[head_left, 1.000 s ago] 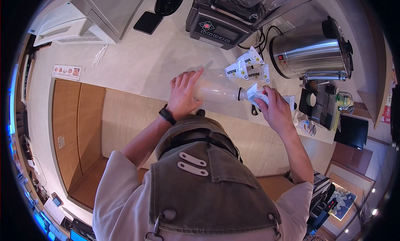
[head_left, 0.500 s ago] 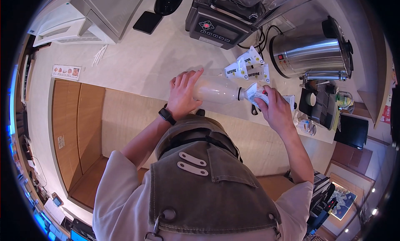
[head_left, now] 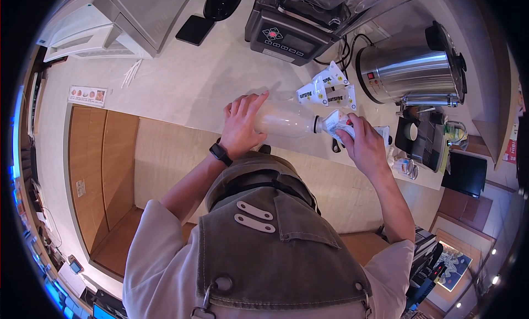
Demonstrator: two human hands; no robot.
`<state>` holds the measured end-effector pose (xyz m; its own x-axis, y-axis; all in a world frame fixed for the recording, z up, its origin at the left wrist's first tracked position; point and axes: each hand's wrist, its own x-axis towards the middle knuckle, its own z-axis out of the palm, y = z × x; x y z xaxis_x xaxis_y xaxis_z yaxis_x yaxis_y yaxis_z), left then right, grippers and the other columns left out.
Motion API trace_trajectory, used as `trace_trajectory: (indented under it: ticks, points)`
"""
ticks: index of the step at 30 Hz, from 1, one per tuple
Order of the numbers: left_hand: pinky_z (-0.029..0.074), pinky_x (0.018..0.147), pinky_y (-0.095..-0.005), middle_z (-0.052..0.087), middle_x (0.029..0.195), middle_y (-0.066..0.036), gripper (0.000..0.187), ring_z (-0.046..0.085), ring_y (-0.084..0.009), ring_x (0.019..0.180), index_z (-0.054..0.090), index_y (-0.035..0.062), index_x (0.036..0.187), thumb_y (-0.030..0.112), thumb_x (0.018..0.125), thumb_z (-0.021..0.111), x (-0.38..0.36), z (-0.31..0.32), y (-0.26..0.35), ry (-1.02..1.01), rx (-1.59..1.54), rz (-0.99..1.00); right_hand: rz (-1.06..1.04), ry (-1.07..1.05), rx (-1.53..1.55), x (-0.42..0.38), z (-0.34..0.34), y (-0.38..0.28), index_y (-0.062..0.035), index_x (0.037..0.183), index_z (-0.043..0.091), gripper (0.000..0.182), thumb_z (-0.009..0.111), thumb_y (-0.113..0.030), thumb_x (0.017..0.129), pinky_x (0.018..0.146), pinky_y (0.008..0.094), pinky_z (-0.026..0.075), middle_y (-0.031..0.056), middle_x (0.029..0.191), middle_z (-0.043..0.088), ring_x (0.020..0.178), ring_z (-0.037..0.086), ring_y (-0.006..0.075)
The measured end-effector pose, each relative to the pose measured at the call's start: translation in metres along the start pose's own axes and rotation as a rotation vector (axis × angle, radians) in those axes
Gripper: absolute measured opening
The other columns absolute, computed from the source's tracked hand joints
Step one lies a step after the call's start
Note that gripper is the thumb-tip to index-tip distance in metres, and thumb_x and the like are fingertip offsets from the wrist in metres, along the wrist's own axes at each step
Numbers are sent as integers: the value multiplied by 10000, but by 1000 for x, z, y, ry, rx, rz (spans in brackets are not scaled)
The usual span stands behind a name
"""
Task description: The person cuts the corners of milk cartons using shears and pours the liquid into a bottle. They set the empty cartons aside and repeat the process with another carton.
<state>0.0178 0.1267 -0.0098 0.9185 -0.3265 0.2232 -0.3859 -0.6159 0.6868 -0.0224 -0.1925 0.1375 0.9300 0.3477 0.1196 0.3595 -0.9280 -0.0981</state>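
Note:
A translucent plastic bottle (head_left: 286, 120) with a black ring at its neck is over the counter, its neck toward the right. My left hand (head_left: 242, 125) is closed around its wide left end, fingers on the far side and thumb on the near side. In my right hand (head_left: 363, 142) is a white printed carton (head_left: 334, 123), gripped between thumb and fingers and held right at the bottle's mouth. Whitish liquid shows inside the bottle. Just behind stand several white OATSIDE cartons (head_left: 314, 93).
A dark blender base (head_left: 292, 35) with buttons stands at the back, and a steel urn (head_left: 410, 71) to its right. Glasses (head_left: 406, 168) and a white cup (head_left: 411, 131) are at the right. A black square pad (head_left: 194, 30) lies back left. The counter's front edge runs below my hands.

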Motion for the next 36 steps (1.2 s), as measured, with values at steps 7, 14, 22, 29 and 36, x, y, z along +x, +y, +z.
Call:
trace_trajectory:
  ticks: [7, 14, 22, 29, 36]
  points:
    - [343, 1188, -546, 529, 1506, -136, 1108, 472, -375, 1419, 404, 175, 1648, 136, 644, 872, 0, 0, 0, 6, -7, 1, -11, 16, 12, 1, 0, 0, -29, 1283, 554, 477, 784, -331, 993, 683, 451, 591, 155, 978, 689, 830, 717, 362]
    - [336, 1194, -543, 528, 1511, -140, 1098, 467, -379, 1423, 411, 173, 1643, 140, 646, 871, 0, 0, 0, -2, -12, -9, -9, 12, 13, 1, 1, 1, -27, 1278, 552, 475, 785, -329, 993, 672, 453, 588, 154, 972, 688, 820, 716, 361]
    - [333, 1198, -544, 532, 1507, -143, 1098, 469, -379, 1421, 415, 171, 1643, 141, 644, 868, 0, 0, 0, 2, -13, -11, 4, 0, 3, 2, 0, 0, -29, 1274, 553, 467, 774, -336, 1001, 683, 453, 596, 154, 991, 696, 838, 727, 362]
    - [340, 1176, -548, 538, 1476, -122, 1105, 483, -356, 1399, 412, 217, 1644, 152, 642, 872, 0, 2, -1, 29, -13, 2, 1, -4, 12, 3, -1, 0, -28, 1276, 551, 467, 771, -336, 1003, 682, 456, 597, 153, 991, 696, 833, 727, 364]
    - [339, 1179, -547, 537, 1481, -126, 1092, 484, -357, 1402, 416, 217, 1642, 153, 648, 864, 0, 2, -2, 22, -13, -3, -9, -2, 9, 3, -1, 1, -27, 1266, 552, 466, 782, -329, 996, 672, 453, 595, 156, 981, 693, 820, 726, 363]
